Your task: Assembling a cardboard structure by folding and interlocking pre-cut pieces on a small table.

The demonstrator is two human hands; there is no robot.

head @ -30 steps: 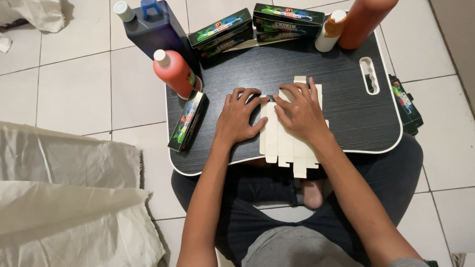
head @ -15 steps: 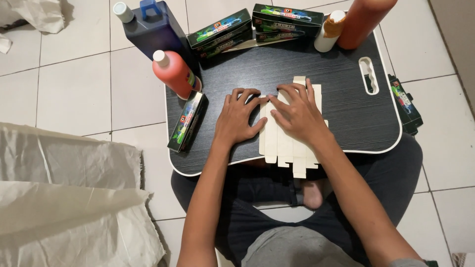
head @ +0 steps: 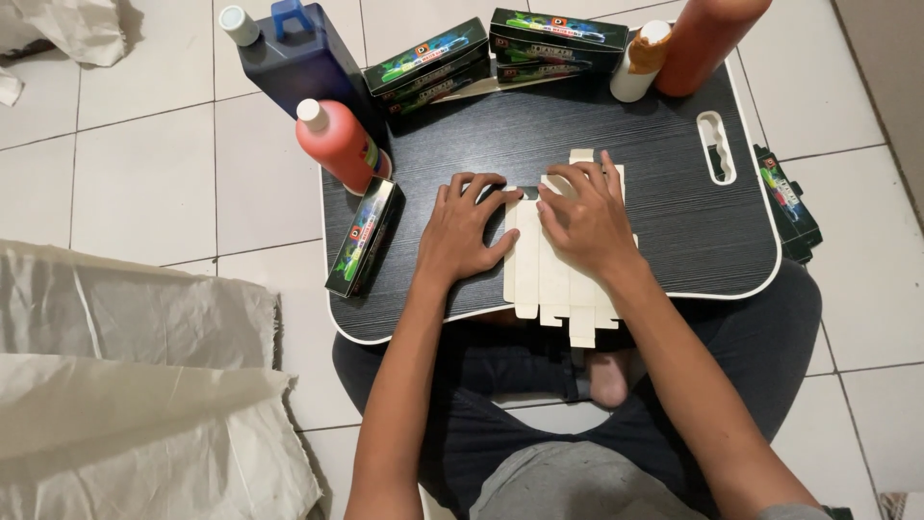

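A flat, unfolded cream cardboard box blank (head: 550, 274) lies on the dark wood-grain lap tray (head: 674, 231) across my legs. My left hand (head: 467, 231) rests palm down at the blank's left edge, fingers spread on the tray. My right hand (head: 585, 217) presses flat on top of the blank, fingers pointing away from me. Neither hand grips anything.
Folded dark boxes with colourful print sit at the tray's back (head: 430, 64), (head: 556, 39), its left edge (head: 363, 237) and on the floor at right (head: 787, 202). A red bottle (head: 337, 144), a dark blue jug (head: 303, 58), a small white bottle (head: 640, 60) and an orange bottle (head: 707, 39) stand around. Beige sacks (head: 135, 385) lie left.
My right hand has slid slightly left over the blank. The left hand and everything else are as before.
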